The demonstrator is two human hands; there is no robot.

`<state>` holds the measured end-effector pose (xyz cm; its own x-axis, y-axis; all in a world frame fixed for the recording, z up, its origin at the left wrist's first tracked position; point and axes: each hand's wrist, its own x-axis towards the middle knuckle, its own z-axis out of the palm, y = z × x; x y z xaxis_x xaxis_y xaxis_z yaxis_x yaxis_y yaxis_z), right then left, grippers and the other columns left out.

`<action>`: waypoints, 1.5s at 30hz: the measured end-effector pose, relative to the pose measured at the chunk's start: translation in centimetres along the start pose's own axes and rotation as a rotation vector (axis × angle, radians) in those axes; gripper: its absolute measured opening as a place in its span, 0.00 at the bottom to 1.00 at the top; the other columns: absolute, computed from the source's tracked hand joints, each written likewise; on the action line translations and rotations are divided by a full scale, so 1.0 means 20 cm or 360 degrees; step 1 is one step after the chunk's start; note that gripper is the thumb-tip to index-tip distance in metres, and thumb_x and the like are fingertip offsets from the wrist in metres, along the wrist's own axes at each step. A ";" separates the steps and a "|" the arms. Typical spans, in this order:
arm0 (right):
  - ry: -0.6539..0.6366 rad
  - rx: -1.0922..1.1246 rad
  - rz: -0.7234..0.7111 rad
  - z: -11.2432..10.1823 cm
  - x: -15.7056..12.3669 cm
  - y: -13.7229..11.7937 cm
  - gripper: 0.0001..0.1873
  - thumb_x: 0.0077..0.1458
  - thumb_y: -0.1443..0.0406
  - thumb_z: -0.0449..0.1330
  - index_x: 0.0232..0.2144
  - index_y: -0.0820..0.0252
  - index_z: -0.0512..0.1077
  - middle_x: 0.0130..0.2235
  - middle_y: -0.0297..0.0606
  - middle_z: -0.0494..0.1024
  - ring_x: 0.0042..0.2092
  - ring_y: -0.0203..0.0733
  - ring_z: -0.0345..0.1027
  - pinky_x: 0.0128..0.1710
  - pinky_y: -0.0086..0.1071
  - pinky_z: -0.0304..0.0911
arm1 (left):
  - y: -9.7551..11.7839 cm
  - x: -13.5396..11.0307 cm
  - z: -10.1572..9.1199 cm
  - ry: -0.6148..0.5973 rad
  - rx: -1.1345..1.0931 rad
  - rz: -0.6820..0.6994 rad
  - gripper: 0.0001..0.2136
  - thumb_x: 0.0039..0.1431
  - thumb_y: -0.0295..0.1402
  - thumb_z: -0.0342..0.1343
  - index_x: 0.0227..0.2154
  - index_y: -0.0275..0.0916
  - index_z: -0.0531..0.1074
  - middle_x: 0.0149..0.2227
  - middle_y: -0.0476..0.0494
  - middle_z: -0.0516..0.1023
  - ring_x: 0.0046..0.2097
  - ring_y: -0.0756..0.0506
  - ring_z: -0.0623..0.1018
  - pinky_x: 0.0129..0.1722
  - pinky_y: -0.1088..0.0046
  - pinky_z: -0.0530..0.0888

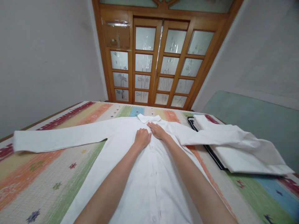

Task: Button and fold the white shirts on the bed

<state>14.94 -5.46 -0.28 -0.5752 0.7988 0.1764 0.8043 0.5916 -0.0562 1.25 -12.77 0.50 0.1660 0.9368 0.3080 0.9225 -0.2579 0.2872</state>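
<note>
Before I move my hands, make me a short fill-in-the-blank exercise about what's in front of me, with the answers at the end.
1. The shirt is plain ____ in color.
2. The left hand and the right hand are on its front, just below the ____.
3. A folded pile lies toward the ____ edge of the picture.
4. The glass-paned doors at the back have frames of brown ____.

Missing words: white; collar; right; wood.
</note>
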 end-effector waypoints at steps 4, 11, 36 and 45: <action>-0.0044 0.0002 0.0168 0.00 0.01 -0.01 0.30 0.62 0.70 0.39 0.65 0.64 0.51 0.66 0.43 0.53 0.66 0.43 0.45 0.63 0.43 0.46 | 0.01 -0.01 -0.01 -0.0003 0.0090 0.0005 0.12 0.64 0.35 0.45 0.36 0.36 0.71 0.40 0.35 0.77 0.49 0.39 0.71 0.48 0.61 0.65; 0.0029 -0.0016 0.0446 -0.01 0.05 -0.07 0.28 0.63 0.69 0.41 0.64 0.62 0.53 0.65 0.43 0.56 0.66 0.46 0.45 0.62 0.46 0.46 | 0.01 -0.04 -0.02 0.0080 0.0029 0.0047 0.07 0.62 0.31 0.47 0.36 0.36 0.69 0.40 0.37 0.76 0.47 0.40 0.72 0.47 0.63 0.66; 0.0173 -0.0072 0.0582 -0.04 -0.02 -0.10 0.22 0.62 0.66 0.43 0.54 0.66 0.66 0.57 0.50 0.67 0.58 0.48 0.58 0.55 0.39 0.55 | -0.01 -0.03 -0.04 0.0140 0.0003 -0.0025 0.09 0.60 0.35 0.49 0.38 0.37 0.70 0.44 0.35 0.73 0.50 0.38 0.69 0.50 0.59 0.65; -0.0119 -0.0045 0.0882 -0.06 -0.17 0.03 0.36 0.65 0.51 0.36 0.66 0.72 0.48 0.68 0.49 0.45 0.68 0.52 0.36 0.64 0.47 0.35 | -0.12 -0.04 -0.04 -0.0191 0.0067 -0.0219 0.24 0.65 0.44 0.37 0.60 0.43 0.60 0.66 0.41 0.56 0.67 0.36 0.53 0.63 0.49 0.48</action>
<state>17.54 -8.04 0.19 -0.0736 0.9956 0.0575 0.9924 0.0788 -0.0943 -1.37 -13.10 0.34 0.0749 0.9847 0.1575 0.9526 -0.1174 0.2805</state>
